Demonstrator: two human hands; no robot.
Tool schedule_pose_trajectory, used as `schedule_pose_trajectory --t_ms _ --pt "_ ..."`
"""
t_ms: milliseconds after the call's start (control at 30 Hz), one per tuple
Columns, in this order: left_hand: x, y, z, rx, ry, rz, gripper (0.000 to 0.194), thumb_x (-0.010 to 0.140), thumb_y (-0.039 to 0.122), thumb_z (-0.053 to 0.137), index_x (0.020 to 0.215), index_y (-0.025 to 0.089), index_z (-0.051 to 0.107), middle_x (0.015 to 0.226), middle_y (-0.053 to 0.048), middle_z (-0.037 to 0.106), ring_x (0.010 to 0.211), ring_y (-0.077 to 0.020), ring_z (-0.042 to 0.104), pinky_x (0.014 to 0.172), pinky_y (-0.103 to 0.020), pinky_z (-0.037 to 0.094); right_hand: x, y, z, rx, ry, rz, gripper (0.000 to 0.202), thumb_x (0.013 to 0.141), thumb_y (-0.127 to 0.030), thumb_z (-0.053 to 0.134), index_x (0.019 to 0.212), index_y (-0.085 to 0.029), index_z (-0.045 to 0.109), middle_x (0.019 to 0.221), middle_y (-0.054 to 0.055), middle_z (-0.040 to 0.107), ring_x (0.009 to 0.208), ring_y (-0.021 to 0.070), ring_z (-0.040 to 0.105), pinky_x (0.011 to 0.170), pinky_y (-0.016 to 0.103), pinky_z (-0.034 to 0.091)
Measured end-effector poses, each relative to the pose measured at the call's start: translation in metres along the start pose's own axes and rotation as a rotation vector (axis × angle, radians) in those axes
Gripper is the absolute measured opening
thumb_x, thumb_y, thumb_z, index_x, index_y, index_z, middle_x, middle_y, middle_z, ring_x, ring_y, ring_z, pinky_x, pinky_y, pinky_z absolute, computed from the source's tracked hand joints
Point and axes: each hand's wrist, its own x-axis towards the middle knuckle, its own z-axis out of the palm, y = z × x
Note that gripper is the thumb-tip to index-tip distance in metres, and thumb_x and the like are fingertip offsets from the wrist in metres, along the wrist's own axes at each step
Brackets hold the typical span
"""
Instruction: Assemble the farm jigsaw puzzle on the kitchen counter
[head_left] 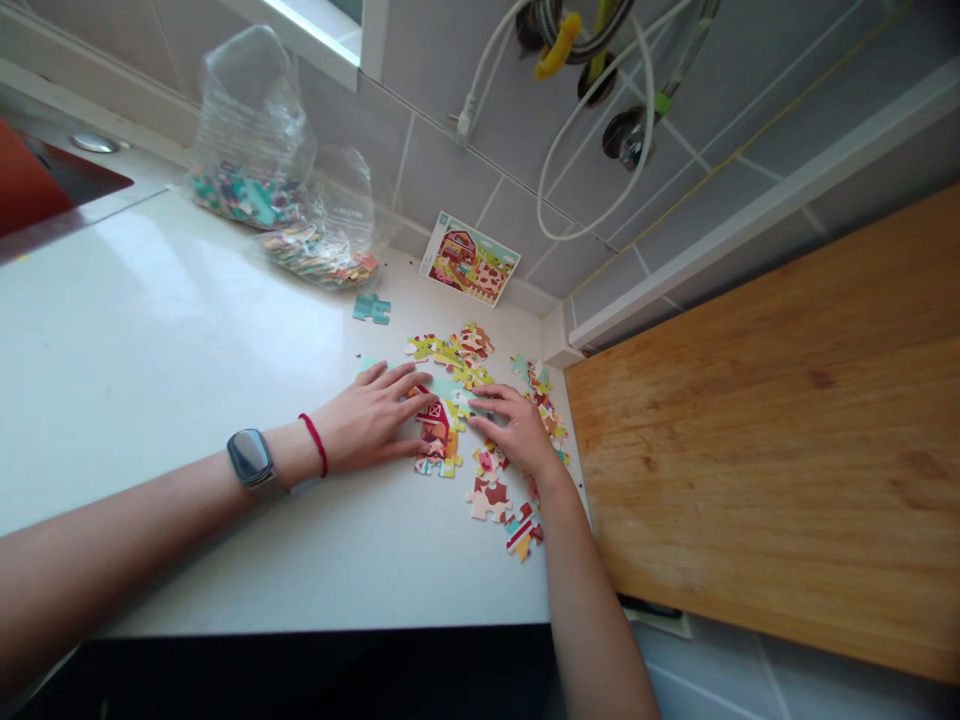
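My left hand [380, 418] lies with spread fingers on the left side of a joined group of puzzle pieces [437, 437] showing a red barn. At the right side of that group is my right hand [516, 425], its fingertips on a pale piece [463, 401]; the fingers are bent and slightly apart. Yellow-green pieces [442, 350] lie above the hands. Loose pink and brown pieces [489, 497] and a striped piece [523, 532] are below my right hand. More pieces [538, 378] lie at its right, partly hidden by the hand.
A picture card [470, 258] leans against the tiled wall. Two clear bags [255, 150] [330, 225] of pieces stand at the back left, near a teal piece [372, 308]. A wooden board [765, 420] borders the white table [187, 330] on the right. Cables [546, 170] hang above.
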Motion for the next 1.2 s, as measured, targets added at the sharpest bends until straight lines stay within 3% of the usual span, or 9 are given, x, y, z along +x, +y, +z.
schedule_pose_trajectory --t_ms 233,800,900,1067,1200 --pt "0.0 0.0 0.0 0.012 0.003 0.001 0.06 0.099 0.069 0.057 0.139 0.025 0.064 0.153 -0.015 0.057 0.147 -0.0401 0.046 0.12 -0.062 0.035 0.002 0.008 0.005 -0.109 0.031 0.001 0.022 0.095 -0.031 0.075 0.115 -0.031 0.084 0.129 0.008 0.071 0.122 0.0238 0.066 0.111 0.043 0.052" --pt "0.0 0.0 0.0 0.024 -0.001 -0.002 0.062 0.1 0.069 0.054 0.141 0.025 0.063 0.155 -0.016 0.055 0.147 -0.041 0.046 0.12 -0.063 0.035 0.001 0.003 0.004 -0.221 -0.047 -0.108 0.026 0.101 -0.026 0.067 0.121 -0.036 0.081 0.138 0.005 0.07 0.129 0.025 0.059 0.116 0.049 0.047" --pt "0.0 0.0 0.002 0.008 0.016 -0.004 0.061 0.099 0.069 0.056 0.141 0.026 0.064 0.155 -0.015 0.056 0.148 -0.04 0.045 0.121 -0.062 0.034 0.002 0.0 0.004 -0.199 -0.07 -0.093 0.028 0.101 -0.028 0.067 0.124 -0.034 0.079 0.144 0.004 0.069 0.136 0.0256 0.057 0.12 0.051 0.043" --pt "-0.001 -0.001 0.003 0.0 0.034 0.003 0.061 0.099 0.07 0.054 0.14 0.026 0.064 0.154 -0.015 0.056 0.147 -0.0406 0.047 0.121 -0.063 0.034 0.003 -0.003 0.004 -0.132 -0.036 -0.011 0.043 0.104 -0.036 0.061 0.147 -0.035 0.064 0.15 0.004 0.065 0.148 0.0241 0.051 0.127 0.051 0.037" --pt "0.0 0.0 0.002 0.015 0.017 0.005 0.062 0.1 0.071 0.053 0.141 0.025 0.064 0.155 -0.015 0.055 0.147 -0.0403 0.046 0.12 -0.062 0.034 0.003 0.004 0.008 -0.142 -0.013 0.038 0.043 0.107 -0.038 0.053 0.148 -0.032 0.064 0.153 0.005 0.063 0.154 0.0253 0.044 0.129 0.053 0.034"
